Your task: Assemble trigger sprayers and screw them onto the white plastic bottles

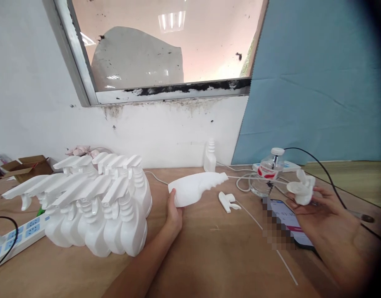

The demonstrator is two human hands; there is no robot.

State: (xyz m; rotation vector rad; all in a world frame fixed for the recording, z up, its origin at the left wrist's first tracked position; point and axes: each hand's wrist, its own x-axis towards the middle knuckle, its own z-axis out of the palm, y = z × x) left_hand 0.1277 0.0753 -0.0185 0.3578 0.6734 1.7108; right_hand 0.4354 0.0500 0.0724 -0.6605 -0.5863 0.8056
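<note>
- Head view, nearest: the left hand (174, 213) is clamped on the base end of an opaque white plastic bottle with a ribbed neck (190, 188), tipped on its side above the wooden table (227, 256), mouth towards the right.
- The right hand (329, 215) has its fingers closed on a white plastic trigger sprayer head (303, 190). A thin white dip tube (255, 178) runs from it to the bottle's mouth; whether the tip is inside, I cannot tell. Head and neck are well apart, unjoined.
- A black smartphone with a lit screen (288, 223) lies below the right hand, partly covered by a pixelated patch, close under the working space.
- To the left, a cluster of white spray bottles (97, 231) stands tightly packed; the necks that show carry their sprayer heads.
- Mid-table, a second, loose white sprayer head (225, 202) lies beside the held bottle, its own tube (283, 263) slanting back towards the near edge.
- Left of the cluster lies a white power strip with blue sockets (32, 225).
- Behind the held tube, a clear water bottle with a red-and-white label (267, 171) and a looping pale cable (241, 184) crowd the space between the hands.
- Against the wall, a white bottle without a head (210, 159) stands upright.
- Far left, an open brown cardboard box (35, 167) sits near the wall.
</note>
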